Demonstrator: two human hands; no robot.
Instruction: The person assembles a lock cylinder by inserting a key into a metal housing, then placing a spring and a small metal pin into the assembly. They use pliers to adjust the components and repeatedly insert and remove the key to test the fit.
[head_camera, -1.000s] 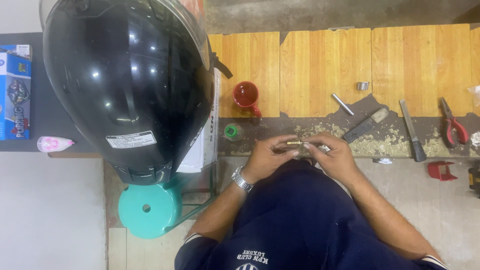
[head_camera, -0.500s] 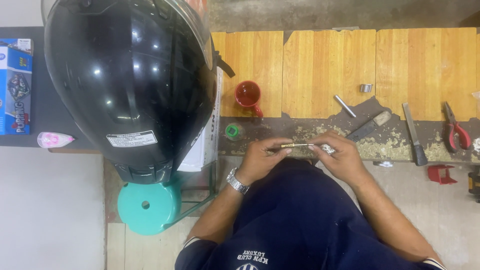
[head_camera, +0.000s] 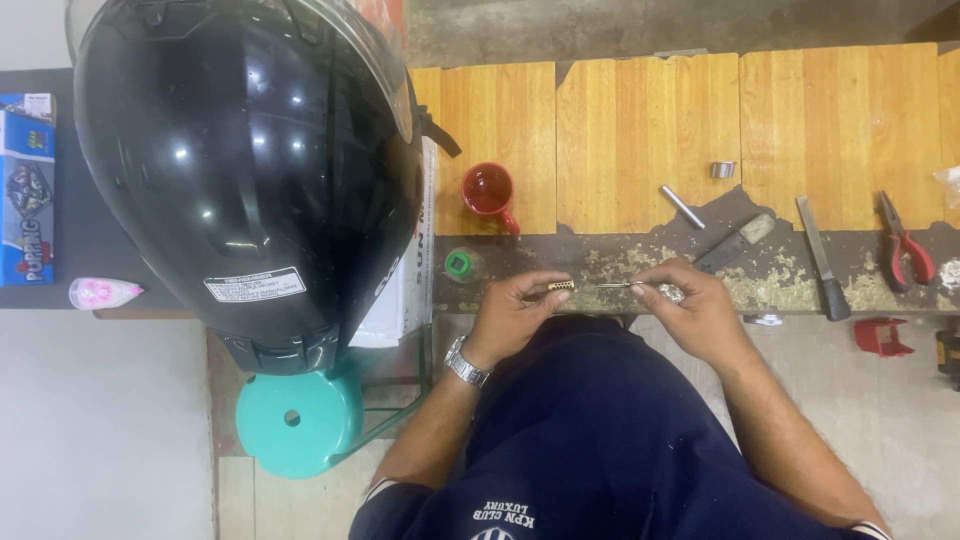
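Currently, head view only: left hand (head_camera: 515, 315) pinches a small brass cylinder (head_camera: 561, 286) between thumb and fingers, held just above the lap at the near edge of the bench (head_camera: 640, 150). Right hand (head_camera: 695, 310) grips a thin metal pick (head_camera: 615, 286), tip pointing at the cylinder's end, close to or just touching it; contact too small to tell. Both hands closed on their items, neither free. Step looks like probing or inserting the pick into the cylinder, mid-way judging by alignment. Next move likely calls for steady fine pressure along the cylinder axis with the left pinch kept firm; a slip could drop the small part onto the lap. On the bench: red cup (head_camera: 488, 192), green ring (head_camera: 458, 264), metal rod (head_camera: 682, 206), file (head_camera: 820, 255), red pliers (head_camera: 903, 250), shavings scattered. Black helmet (head_camera: 240, 170) sits left over a teal stool (head_camera: 295, 420).
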